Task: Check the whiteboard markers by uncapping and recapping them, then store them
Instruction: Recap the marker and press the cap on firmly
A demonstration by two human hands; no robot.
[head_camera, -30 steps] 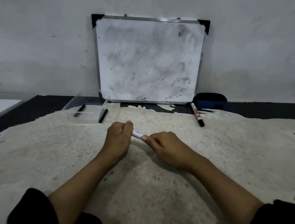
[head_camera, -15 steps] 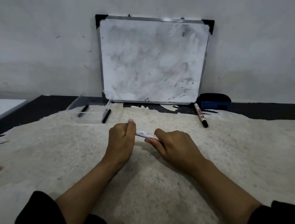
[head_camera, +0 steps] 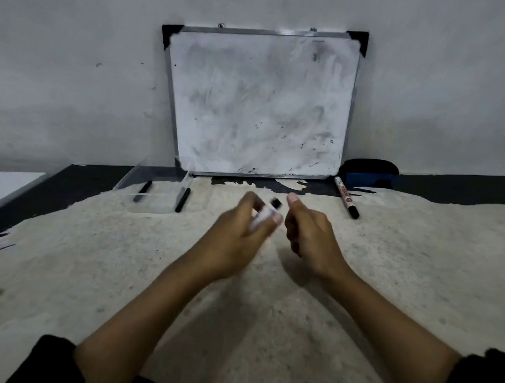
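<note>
Gripping a blurred white marker with its black end pointing away, the left hand hovers over the table. Just beside it, the right hand is curled, thumb up; whether it holds anything, I cannot tell. Farther off, a clear tray at left holds two black pens; another marker lies right, near the eraser and whiteboard.
</note>
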